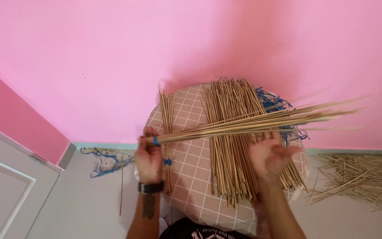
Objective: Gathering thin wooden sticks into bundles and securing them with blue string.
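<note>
Above the bench (191, 177), the left hand (149, 159) grips a tied stick bundle (253, 121) at its near end; its length runs rightward over the open right hand (268, 155).

Two hands show, the left hand (149, 160) and the right hand (268, 156), with one black wristband (151, 187) on the left wrist. One round stool top (191, 177) with a pink grid cover carries two lots of thin sticks: a small tied bundle (168, 132) near its left edge and a large loose pile (233, 150) across its middle, too many to count. One fanned bundle (253, 121) is in the left hand. One more heap of sticks (363, 177) lies on the floor, plus one single stick (121, 186)
</note>
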